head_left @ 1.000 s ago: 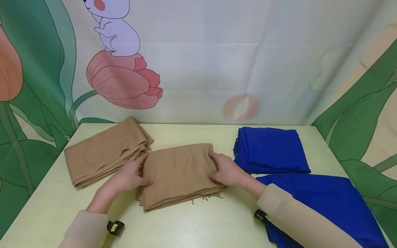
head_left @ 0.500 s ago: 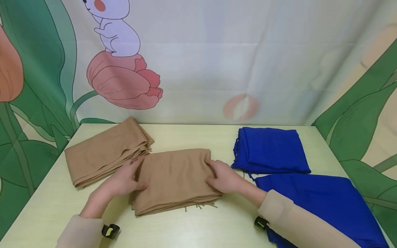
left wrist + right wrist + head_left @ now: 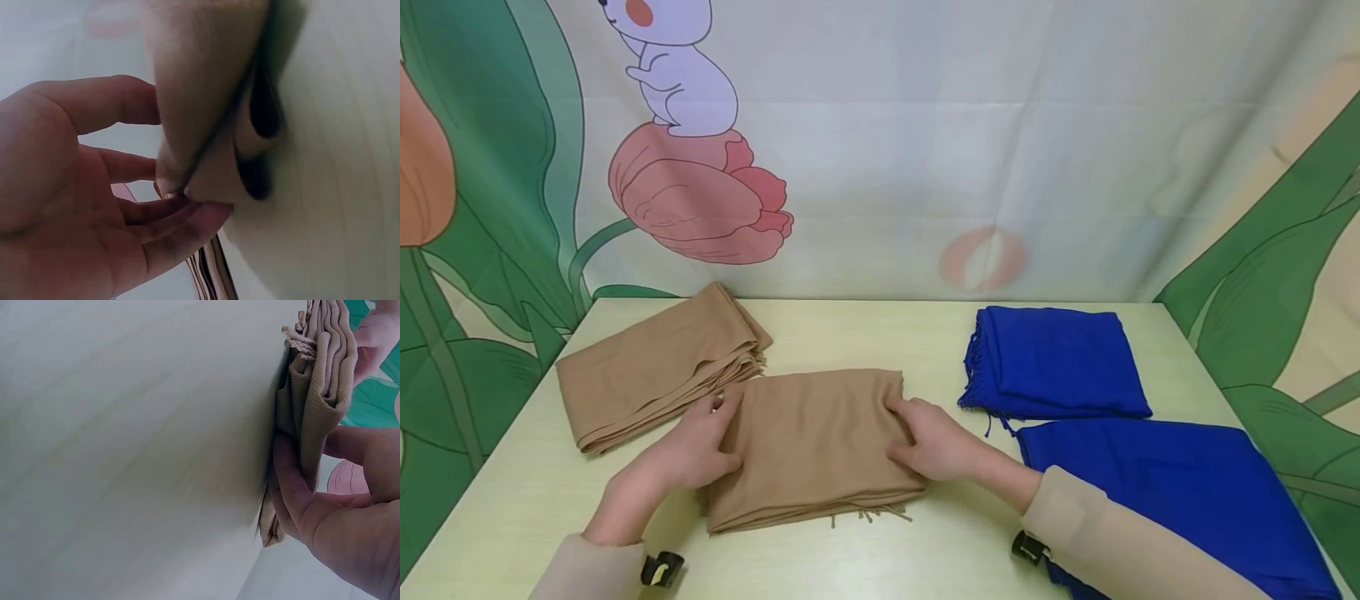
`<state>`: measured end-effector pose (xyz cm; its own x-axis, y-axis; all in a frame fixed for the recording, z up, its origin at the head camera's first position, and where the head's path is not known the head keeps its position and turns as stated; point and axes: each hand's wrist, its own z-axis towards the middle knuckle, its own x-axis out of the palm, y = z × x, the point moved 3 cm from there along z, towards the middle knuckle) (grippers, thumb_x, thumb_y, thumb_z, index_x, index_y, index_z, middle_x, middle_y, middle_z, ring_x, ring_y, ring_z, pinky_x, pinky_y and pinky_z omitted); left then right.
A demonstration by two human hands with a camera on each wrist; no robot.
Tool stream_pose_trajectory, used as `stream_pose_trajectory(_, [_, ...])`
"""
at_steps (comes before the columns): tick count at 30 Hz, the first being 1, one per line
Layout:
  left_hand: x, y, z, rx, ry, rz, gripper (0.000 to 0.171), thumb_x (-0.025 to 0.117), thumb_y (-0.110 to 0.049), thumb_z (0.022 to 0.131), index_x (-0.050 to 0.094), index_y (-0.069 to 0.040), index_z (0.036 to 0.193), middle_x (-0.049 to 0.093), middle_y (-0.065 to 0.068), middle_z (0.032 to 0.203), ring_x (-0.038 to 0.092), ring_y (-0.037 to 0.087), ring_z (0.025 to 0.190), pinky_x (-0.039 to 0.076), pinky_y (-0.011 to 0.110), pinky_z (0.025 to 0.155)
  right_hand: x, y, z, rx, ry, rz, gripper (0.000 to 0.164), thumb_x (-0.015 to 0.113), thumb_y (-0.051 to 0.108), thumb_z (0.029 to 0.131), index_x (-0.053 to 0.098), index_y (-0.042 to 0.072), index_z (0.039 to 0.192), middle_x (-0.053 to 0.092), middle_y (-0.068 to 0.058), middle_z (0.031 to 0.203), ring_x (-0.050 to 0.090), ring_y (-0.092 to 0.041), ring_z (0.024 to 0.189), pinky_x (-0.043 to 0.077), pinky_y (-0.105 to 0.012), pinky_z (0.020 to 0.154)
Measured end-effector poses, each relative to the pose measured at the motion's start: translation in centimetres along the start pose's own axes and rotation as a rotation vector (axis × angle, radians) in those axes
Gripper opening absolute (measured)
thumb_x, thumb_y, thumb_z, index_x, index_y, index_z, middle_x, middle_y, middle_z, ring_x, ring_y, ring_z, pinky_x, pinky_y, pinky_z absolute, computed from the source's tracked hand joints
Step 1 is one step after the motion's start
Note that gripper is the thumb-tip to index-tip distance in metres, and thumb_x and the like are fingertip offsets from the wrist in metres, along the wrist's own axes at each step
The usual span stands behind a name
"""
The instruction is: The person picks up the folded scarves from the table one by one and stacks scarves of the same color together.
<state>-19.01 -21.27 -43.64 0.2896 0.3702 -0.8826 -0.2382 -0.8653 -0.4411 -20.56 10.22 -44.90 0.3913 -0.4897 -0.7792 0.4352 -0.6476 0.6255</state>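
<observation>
A folded tan scarf (image 3: 812, 450) with fringe along its near edge lies at the middle of the table in the head view. My left hand (image 3: 696, 446) grips its left edge, thumb on top; in the left wrist view the fingers (image 3: 178, 240) reach beneath the folded layers. On the opposite side my right hand (image 3: 934, 442) pinches the scarf's right edge. The right wrist view has the stacked folds (image 3: 325, 381) between thumb and fingers, close against the tabletop. Some fingertips are hidden by the cloth.
Another folded tan cloth (image 3: 655, 367) lies at the back left, near my left hand. A folded blue fringed scarf (image 3: 1060, 362) is at the back right. A larger blue cloth (image 3: 1165, 492) lies in front of it, partly under my right sleeve (image 3: 1120, 533).
Both hands have shifted the tan scarf left and toward me across the table. The other cloths have stayed where they were.
</observation>
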Motion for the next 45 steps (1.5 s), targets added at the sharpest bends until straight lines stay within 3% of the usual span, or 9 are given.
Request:
stream_pose_trajectory(8, [0.3,-0.6,-0.6,-0.033,0.002,0.053,0.084,0.071,-0.016,0.091,0.025,0.015,0.154,0.025,0.047,0.147,0.028,0.064,0.135,0.034,0.070,0.106,0.0,0.6,-0.3,0.074,0.000,-0.050,0.071,0.077,0.014,0.091,0.044,-0.005,0.151,0.049,-0.027,0.135,0.055,-0.030,0.109,0.049,-0.044,0.095])
stream_pose_trajectory(11, [0.6,-0.8,-0.6,-0.035,-0.020,0.056,0.080,0.069,-0.020,0.096,0.028,0.016,0.153,0.016,0.047,0.151,0.019,0.065,0.138,0.030,0.072,0.108,0.1,0.6,-0.4,0.062,-0.017,-0.078,0.075,0.079,0.017,0.089,0.044,0.000,0.153,0.035,-0.029,0.150,0.046,-0.037,0.129,0.044,-0.047,0.105])
stream_pose_trajectory(13, [0.7,-1.1,-0.6,-0.021,-0.041,0.055,0.078,0.069,-0.023,0.097,0.029,0.017,0.152,0.013,0.046,0.154,0.015,0.064,0.141,0.028,0.071,0.109,0.1,0.6,-0.4,0.018,-0.017,-0.112,0.078,0.079,0.019,0.090,0.041,0.001,0.155,0.021,-0.029,0.161,0.027,-0.041,0.147,0.034,-0.050,0.115])
stream_pose_trajectory(15, [0.8,-1.5,-0.6,0.006,-0.061,0.072,0.077,0.069,-0.025,0.098,0.033,0.017,0.150,0.013,0.045,0.155,0.014,0.063,0.142,0.027,0.071,0.111,0.3,0.6,-0.3,-0.030,0.010,-0.134,0.080,0.078,0.021,0.092,0.037,0.001,0.157,0.010,-0.028,0.166,0.011,-0.041,0.153,0.025,-0.050,0.120])
stream_pose_trajectory(17, [0.8,-2.0,-0.6,0.039,-0.068,0.101,0.075,0.070,-0.027,0.098,0.037,0.017,0.149,0.017,0.043,0.156,0.016,0.060,0.144,0.027,0.070,0.111,0.4,0.7,-0.2,-0.077,0.048,-0.162,0.079,0.075,0.023,0.094,0.035,-0.001,0.158,0.008,-0.028,0.167,0.005,-0.041,0.154,0.020,-0.050,0.122])
stream_pose_trajectory(21, [0.7,-2.8,-0.5,0.100,-0.046,0.146,0.075,0.073,-0.028,0.095,0.042,0.014,0.147,0.022,0.042,0.156,0.019,0.057,0.145,0.028,0.068,0.112,0.6,0.8,-0.1,-0.118,0.113,-0.236,0.073,0.071,0.030,0.098,0.039,-0.001,0.156,0.017,-0.028,0.165,0.011,-0.041,0.154,0.019,-0.055,0.121])
stream_pose_trajectory(27, [0.7,-3.2,-0.7,0.124,0.010,0.086,0.087,0.082,-0.029,0.088,0.038,0.011,0.152,0.019,0.043,0.156,0.014,0.059,0.146,0.030,0.066,0.112,0.7,1.2,0.0,-0.147,0.143,-0.299,0.073,0.070,0.037,0.099,0.041,0.001,0.156,0.022,-0.023,0.165,0.015,-0.038,0.154,0.016,-0.057,0.121])
stream_pose_trajectory(35, [1.0,-3.1,-0.7,0.168,0.012,0.074,0.091,0.087,-0.030,0.084,0.040,0.005,0.154,0.020,0.044,0.155,0.017,0.058,0.145,0.037,0.064,0.108,1.4,1.4,0.1,-0.176,0.176,-0.239,0.078,0.073,0.034,0.097,0.036,0.004,0.159,0.017,-0.027,0.165,0.012,-0.039,0.154,0.018,-0.046,0.123])
stream_pose_trajectory(45, [1.2,-2.6,-1.1,0.164,-0.008,-0.008,0.087,0.085,-0.030,0.087,0.041,0.004,0.154,0.020,0.040,0.157,0.018,0.057,0.146,0.030,0.067,0.112,1.3,1.1,0.0,-0.178,0.145,-0.153,0.070,0.072,0.028,0.098,0.041,0.005,0.157,0.019,-0.028,0.165,0.014,-0.040,0.154,0.023,-0.048,0.121])
